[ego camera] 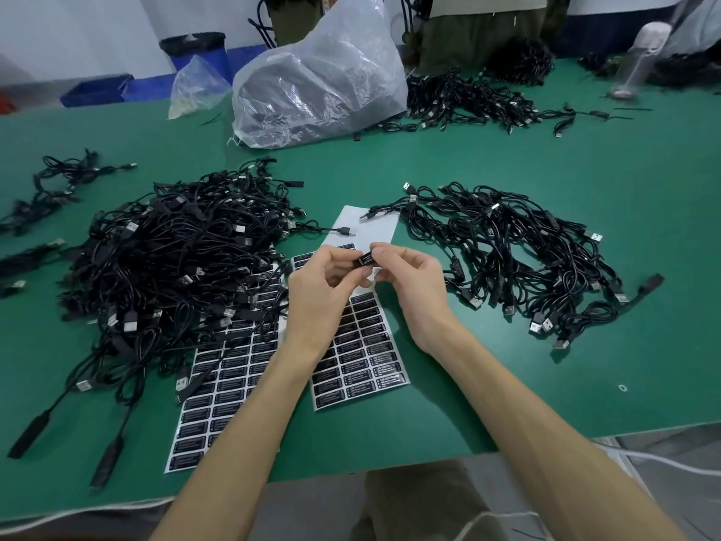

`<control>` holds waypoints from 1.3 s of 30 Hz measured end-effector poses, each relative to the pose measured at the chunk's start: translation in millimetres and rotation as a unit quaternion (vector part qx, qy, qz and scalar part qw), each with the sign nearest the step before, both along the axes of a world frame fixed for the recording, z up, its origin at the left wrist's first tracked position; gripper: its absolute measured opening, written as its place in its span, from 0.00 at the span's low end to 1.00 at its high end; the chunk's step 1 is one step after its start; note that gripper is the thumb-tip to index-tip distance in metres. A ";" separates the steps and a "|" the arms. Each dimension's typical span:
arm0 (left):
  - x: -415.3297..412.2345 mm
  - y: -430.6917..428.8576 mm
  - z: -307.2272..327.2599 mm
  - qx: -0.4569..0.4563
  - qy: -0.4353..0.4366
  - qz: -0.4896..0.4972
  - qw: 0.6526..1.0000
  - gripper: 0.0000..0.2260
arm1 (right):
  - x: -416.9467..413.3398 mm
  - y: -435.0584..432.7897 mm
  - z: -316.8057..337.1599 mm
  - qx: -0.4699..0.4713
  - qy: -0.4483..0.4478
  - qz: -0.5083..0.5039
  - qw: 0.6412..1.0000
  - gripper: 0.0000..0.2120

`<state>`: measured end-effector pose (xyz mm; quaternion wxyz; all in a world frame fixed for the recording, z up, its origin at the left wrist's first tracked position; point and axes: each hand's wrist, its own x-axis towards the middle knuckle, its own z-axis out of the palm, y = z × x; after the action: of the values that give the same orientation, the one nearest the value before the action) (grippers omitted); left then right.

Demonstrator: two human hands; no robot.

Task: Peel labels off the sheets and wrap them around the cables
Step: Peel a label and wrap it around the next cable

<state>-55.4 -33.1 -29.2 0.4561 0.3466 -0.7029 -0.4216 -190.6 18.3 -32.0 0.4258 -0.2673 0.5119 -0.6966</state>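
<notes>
My left hand (324, 283) and my right hand (409, 281) meet above the label sheets, and both pinch a small black controller piece (366, 261) with white print on it. Under my hands lies a sheet of black labels (363, 345), its top rows peeled bare. A second label sheet (218, 392) lies to the left, partly under a big heap of black USB cables (171, 263). Another pile of cables (515, 251) spreads to the right. The cable that runs from the held piece is hidden by my fingers.
The green table (546, 384) ends close to my body. A large clear plastic bag (320, 80) stands at the back centre, with more cables (468, 99) behind it. Loose cables (50, 189) lie at the far left. Blue bins (97, 91) stand beyond the table.
</notes>
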 end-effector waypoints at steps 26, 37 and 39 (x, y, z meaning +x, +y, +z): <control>0.2 -3.8 -4.5 0.000 0.026 -0.014 1.000 0.11 | 4.3 2.9 6.6 0.014 0.009 -0.007 1.000 0.03; 0.1 -5.2 -5.7 -0.008 0.030 -0.014 0.999 0.10 | 3.5 4.1 7.1 0.013 0.007 -0.004 1.000 0.06; 0.1 -5.1 -5.4 -0.010 0.029 -0.009 0.999 0.10 | 3.7 4.4 7.2 0.012 0.008 -0.002 1.000 0.06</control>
<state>-55.3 -38.2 -34.5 0.4760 0.3231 -0.6969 -0.4281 -186.9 22.7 -24.7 0.4235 -0.2672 0.5238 -0.6891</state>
